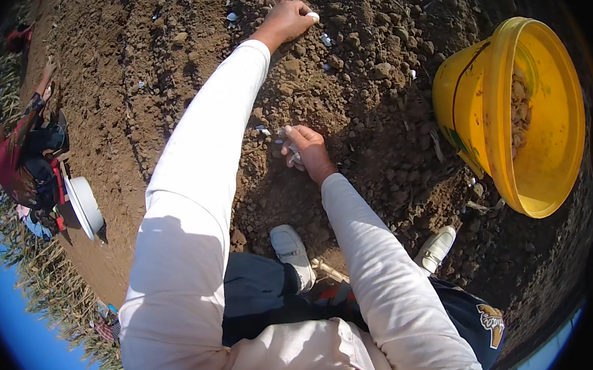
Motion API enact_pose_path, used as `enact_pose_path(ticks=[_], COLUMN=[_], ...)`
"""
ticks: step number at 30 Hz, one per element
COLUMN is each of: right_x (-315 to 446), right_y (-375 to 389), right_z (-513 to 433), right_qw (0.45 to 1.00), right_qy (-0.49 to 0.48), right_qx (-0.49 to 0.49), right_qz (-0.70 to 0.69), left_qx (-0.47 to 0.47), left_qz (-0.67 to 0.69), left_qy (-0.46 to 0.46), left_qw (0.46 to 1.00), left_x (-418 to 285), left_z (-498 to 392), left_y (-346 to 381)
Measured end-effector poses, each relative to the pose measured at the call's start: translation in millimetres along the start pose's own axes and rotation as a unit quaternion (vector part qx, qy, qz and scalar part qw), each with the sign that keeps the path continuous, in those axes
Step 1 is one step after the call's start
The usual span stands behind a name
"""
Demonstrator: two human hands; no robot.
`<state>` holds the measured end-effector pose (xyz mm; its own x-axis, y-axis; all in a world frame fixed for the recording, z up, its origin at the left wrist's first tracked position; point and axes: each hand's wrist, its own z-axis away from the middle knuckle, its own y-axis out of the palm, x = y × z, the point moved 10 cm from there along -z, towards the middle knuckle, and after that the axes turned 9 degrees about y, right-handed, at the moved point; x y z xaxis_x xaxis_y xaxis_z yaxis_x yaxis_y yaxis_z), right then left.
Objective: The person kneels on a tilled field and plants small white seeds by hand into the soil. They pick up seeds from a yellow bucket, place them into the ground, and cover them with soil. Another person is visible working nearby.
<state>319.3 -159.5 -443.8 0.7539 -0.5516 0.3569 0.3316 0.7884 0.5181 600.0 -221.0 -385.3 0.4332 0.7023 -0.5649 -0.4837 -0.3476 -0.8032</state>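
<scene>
My left hand point(287, 21) is stretched out over the furrowed soil. Between its thumb and fingertips it pinches a white clove point(313, 17) that looks like garlic. Nearer my body, my right hand point(308, 150) is curled around several pale cloves point(295, 157), partly hidden by its fingers. Just left of that hand, a white clove point(263, 130) lies on the ground. Other white cloves sit in the dirt around my left hand, one point(232, 17) to its left and another point(325, 40) below and to its right.
A yellow plastic bucket point(467, 85) at the right holds brownish cloves point(519, 110). My light shoes point(292, 252) rest on the soil. At far left a seated person point(16, 158) reaches toward the ground, beside a white basin point(85, 206). Dry stalks point(39, 270) edge the field.
</scene>
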Motion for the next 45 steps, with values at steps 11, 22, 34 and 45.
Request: enact_pose_path(ticks=[11, 22, 34, 45], right_x=[-2, -2, -1, 0], right_y=[-1, -2, -9, -1], right_z=[0, -1, -7, -1], right_qw=[1.000, 1.000, 0.998, 1.000], right_qy=[0.016, 0.015, -0.023, 0.008], right_qx=[-0.008, 0.012, -0.022, 0.003], right_qz=[-0.011, -0.016, -0.058, -0.019], left_qx=[-0.028, 0.006, 0.140, 0.038], left_qz=[-0.238, 0.091, 0.147, 0.551], left_qy=[-0.037, 0.035, 0.006, -0.162], left_qw=[0.970, 0.995, 0.979, 0.818], left_x=[-24, -25, -45, -21], left_z=[-27, 129, 248, 231], left_y=[32, -18, 60, 16])
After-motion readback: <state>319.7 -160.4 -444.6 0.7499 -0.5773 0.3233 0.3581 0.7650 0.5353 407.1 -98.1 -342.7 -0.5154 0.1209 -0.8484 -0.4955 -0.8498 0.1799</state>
